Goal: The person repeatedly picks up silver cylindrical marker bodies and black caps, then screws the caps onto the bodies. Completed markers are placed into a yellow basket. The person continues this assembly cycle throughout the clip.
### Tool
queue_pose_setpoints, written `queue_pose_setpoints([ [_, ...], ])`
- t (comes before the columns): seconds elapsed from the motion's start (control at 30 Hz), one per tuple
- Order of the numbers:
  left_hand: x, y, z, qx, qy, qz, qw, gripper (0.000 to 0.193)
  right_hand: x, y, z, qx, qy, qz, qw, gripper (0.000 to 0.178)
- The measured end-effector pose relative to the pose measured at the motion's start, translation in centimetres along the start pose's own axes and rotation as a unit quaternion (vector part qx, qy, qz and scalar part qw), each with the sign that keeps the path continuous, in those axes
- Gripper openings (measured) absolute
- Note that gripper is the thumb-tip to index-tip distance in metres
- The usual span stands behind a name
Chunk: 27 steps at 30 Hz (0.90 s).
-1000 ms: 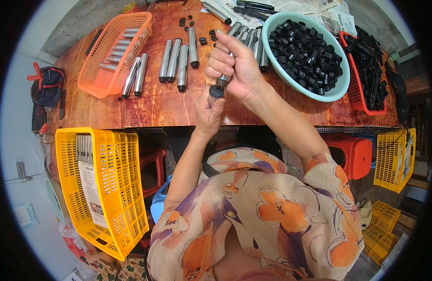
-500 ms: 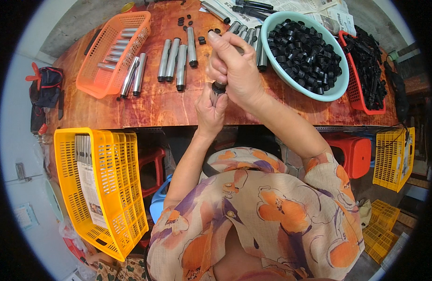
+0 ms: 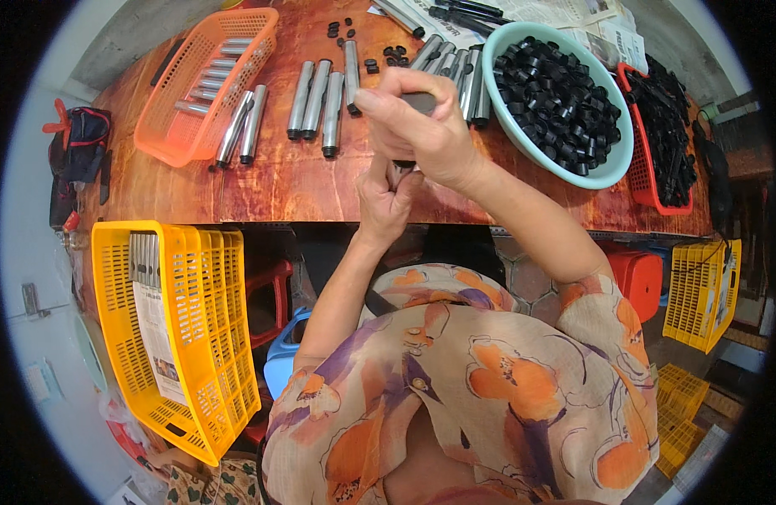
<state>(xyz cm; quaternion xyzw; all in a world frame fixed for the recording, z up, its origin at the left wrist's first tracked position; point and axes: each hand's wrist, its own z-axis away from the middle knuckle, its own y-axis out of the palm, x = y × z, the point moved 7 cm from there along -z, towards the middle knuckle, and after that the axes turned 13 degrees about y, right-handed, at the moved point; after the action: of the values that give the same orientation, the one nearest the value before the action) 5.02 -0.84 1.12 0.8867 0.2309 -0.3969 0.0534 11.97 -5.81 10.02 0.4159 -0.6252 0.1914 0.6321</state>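
My right hand (image 3: 430, 130) is closed around a dark round-ended tool (image 3: 420, 103), whose lower part is mostly hidden by the fingers. Directly below it, my left hand (image 3: 383, 202) wraps round a silver metal tube (image 3: 395, 174), with only a little of the tube showing. The two hands meet one above the other over the front of the table. Left of them, several silver tubes with black ends (image 3: 332, 115) lie side by side. Small black plugs (image 3: 395, 52) are scattered beyond the hands, and more silver tubes (image 3: 474, 84) lie to the right.
A pale green basin (image 3: 624, 160) full of black caps stands on the table (image 3: 270, 194), beside a red basket (image 3: 649, 189) of black parts. An orange basket (image 3: 165, 126) with tubes is at the left. Below the table edge stands a yellow crate (image 3: 207, 337).
My right hand has come down slightly toward my left hand, hiding the black ring that showed between them. The tool's round end now shows more. The whole view has shifted a little.
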Motion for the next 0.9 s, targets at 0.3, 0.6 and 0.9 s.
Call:
queue_pose_setpoints([
  [0.3, 2.0, 0.8, 2.1, 0.019, -0.143, 0.080, 0.986, 0.017, 0.0, 0.4, 0.5, 0.031, 0.020, 0.004, 0.999, 0.025],
  [0.6, 1.3, -0.6, 3.0, -0.012, -0.027, 0.010, 1.000, 0.013, 0.6, 3.2, 1.2, 0.005, -0.022, 0.110, 0.994, 0.025],
  [0.9, 3.2, -0.4, 4.6, -0.040, -0.064, 0.054, 0.996, 0.016, 0.8, 3.8, 1.6, 0.011, -0.073, 0.122, 0.990, 0.029],
])
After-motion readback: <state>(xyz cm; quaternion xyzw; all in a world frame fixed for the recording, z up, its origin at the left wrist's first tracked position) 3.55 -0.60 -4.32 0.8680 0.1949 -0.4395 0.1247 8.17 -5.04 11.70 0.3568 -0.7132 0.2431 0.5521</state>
